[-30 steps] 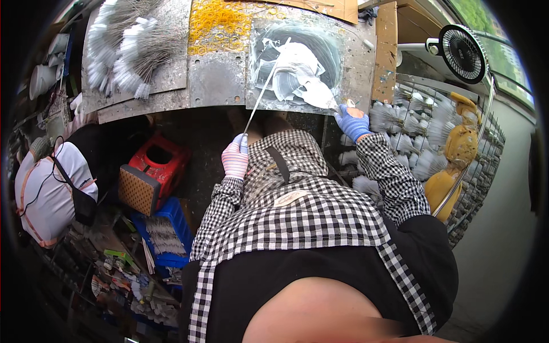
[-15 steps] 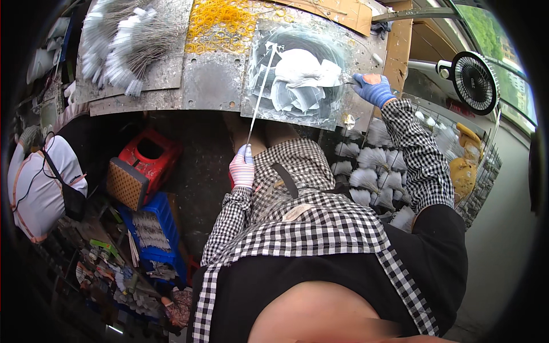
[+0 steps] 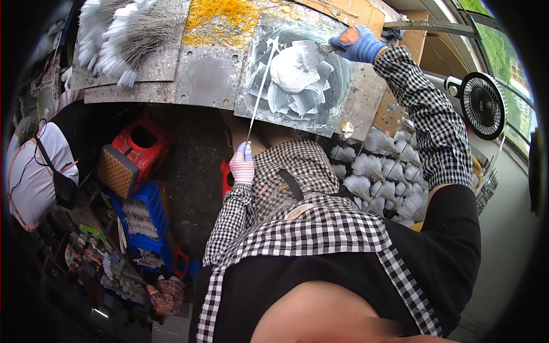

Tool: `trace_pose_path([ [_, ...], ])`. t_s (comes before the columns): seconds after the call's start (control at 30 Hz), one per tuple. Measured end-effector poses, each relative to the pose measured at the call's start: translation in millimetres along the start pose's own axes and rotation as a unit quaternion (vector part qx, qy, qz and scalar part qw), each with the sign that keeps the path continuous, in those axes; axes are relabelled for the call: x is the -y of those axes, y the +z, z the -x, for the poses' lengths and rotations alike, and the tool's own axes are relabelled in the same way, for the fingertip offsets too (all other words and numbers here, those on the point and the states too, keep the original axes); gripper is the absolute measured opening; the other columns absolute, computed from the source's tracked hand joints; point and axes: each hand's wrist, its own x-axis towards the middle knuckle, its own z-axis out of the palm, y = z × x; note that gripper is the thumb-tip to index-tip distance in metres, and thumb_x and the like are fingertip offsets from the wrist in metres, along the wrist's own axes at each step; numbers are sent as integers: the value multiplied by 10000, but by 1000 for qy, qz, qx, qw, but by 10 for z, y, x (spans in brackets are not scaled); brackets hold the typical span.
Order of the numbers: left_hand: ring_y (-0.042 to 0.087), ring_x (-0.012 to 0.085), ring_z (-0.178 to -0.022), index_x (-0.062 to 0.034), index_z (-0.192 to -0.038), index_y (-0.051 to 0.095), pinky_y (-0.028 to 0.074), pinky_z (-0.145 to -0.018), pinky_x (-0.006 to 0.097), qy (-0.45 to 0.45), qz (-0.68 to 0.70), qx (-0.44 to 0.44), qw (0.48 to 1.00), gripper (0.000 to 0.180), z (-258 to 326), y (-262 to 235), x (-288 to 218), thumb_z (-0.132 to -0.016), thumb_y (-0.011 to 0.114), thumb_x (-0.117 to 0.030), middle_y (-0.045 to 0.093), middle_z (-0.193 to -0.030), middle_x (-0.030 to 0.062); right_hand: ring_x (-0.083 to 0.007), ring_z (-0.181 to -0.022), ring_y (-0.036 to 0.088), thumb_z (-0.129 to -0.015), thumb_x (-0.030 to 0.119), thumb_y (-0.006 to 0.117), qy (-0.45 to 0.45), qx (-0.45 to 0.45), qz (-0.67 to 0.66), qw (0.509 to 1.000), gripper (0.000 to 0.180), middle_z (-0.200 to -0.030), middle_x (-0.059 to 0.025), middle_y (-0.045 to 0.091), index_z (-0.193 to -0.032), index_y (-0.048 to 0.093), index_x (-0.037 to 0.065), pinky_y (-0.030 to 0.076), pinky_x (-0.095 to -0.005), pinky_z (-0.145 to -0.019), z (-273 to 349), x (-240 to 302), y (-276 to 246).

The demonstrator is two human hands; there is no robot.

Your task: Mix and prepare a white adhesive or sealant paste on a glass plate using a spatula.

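My left hand [image 3: 242,163], in a pink-and-white striped glove, is closed around the lower end of a thin rod [image 3: 260,91]. The rod slants up over the near edge of a board [image 3: 243,108], and its white-coated far tip lies over the board. A thick mound of white paste [image 3: 294,71] sits there, with smears spread around it. My right hand [image 3: 357,44], in a blue glove with an orange patch, grips a flat scraper [image 3: 324,49]; its blade reaches to the mound's upper right edge. The fingers partly hide its handle.
Yellow rings [image 3: 220,20] lie along the bench's back. Bundles of white-tipped wires [image 3: 123,43] lie at the left, and more white tufts [image 3: 377,166] stand on a rack at right. A black fan [image 3: 483,106], a red stool [image 3: 140,143] and blue crates [image 3: 143,217] stand nearby. Another person [image 3: 43,166] is at left.
My right hand has moved up and a little left with the scraper, nearer the far side of the paste. The paste mound's shape has shifted. My left hand still holds the rod.
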Motion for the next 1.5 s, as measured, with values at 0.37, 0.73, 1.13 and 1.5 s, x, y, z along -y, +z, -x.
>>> trace_pose_path([
  [0.37, 665, 360, -784, -53, -1044, 691, 516, -701, 400, 19, 11, -36, 999, 263, 74, -124, -138, -990, 544, -264, 683, -860, 205, -290, -703, 665, -823, 228, 617, -99, -21, 57, 993, 104, -695, -105, 640, -823, 646, 129, 524, -408, -624, -558, -133, -408],
  [0.73, 661, 349, -767, -45, -1045, 692, 511, -706, 396, 1, 38, -50, 998, 275, 144, -130, -205, -991, 539, -267, 684, -847, 203, -263, -732, 661, -785, 209, 590, -333, -46, 125, 934, 133, -692, -87, 643, -715, 647, 112, 524, -381, -645, -983, 442, -509],
  [1.13, 666, 357, -783, -47, -1038, 689, 516, -698, 411, 27, 4, -23, 999, 289, 61, -37, -55, -994, 531, -284, 686, -865, 201, -307, -640, 661, -829, 247, 607, -49, -9, 16, 999, 123, -647, -113, 629, -806, 631, 128, 518, -423, -562, 98, 150, -118],
  [1.5, 671, 333, -801, -16, -1053, 680, 517, -739, 387, 10, 26, 0, 1000, 297, -53, -176, -198, -993, 546, -275, 690, -891, 195, -318, -714, 678, -859, 274, 571, 98, 49, -108, 988, 179, -730, -126, 665, -914, 638, 116, 531, -439, -611, 321, 1159, -132],
])
